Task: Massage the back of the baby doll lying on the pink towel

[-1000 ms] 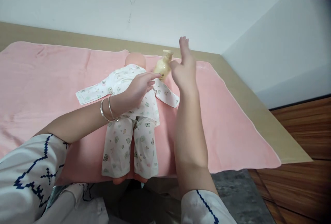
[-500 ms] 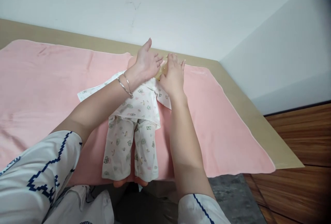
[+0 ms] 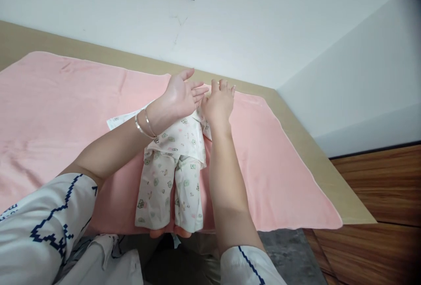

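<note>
Above the doll's [image 3: 171, 179] chest, my left hand [image 3: 179, 100] and right hand [image 3: 219, 103] meet, fingers apart, empty, tips touching. Under them the doll lies fully clothed, nothing removed, on a pink towel [image 3: 66, 101] over the bench [image 3: 304, 144].

both arms stretched out forward. left hand [image 3: 177, 98] is palm-up, fingers open and flat. right hand [image 3: 219, 101] sits just beside it, palm down, fingertips of the two almost touching.
</note>
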A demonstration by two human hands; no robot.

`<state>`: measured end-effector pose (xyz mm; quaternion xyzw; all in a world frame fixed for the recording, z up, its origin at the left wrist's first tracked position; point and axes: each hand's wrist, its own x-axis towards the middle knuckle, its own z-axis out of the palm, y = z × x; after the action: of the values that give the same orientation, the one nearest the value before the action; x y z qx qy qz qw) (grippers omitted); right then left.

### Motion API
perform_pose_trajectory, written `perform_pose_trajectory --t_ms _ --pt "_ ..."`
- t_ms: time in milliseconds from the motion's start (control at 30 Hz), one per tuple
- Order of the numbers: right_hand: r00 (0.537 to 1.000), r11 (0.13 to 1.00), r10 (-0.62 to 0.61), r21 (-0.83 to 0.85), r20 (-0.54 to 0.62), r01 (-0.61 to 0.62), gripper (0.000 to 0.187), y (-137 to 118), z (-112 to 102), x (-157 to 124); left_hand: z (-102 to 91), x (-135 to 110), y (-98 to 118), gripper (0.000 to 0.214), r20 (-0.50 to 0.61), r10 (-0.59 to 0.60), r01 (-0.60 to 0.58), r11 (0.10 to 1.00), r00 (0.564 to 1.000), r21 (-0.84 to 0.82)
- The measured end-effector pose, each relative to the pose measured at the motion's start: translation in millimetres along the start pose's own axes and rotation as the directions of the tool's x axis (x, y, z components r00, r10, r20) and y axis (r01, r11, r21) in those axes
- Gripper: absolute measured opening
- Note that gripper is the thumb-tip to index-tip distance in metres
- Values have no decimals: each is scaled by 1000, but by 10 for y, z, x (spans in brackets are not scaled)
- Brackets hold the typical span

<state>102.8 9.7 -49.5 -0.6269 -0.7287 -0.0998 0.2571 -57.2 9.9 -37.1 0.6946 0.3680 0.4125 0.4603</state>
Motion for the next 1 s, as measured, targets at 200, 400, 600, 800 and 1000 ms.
perform_pose_trajectory --t_ms 200,400,600,800,1000 --pt "998 998 53 -43 28 -52 63 -46 26 -13 -120 -662 390 56 -4 -318 271 814 948 -514" --pt "997 997 72 -7 13 -71 63 -31 37 -36 -217 -922 818 57 -96 -546 208 468 833 -859" --pt "993 991 107 76 55 -111 62 -18 -90 -81 -342 -1033 964 55 -93 -518 157 419 850 -894" --pt "999 982 25 187 -48 -16 56 -495 -524 -370 -160 -1133 996 55 -14 -518 215 379 855 -900" --pt "964 867 -265 428 -35 254 65 -1100 -865 -844 -51 -1380 1246 38 117 -243 203 367 963 -908"
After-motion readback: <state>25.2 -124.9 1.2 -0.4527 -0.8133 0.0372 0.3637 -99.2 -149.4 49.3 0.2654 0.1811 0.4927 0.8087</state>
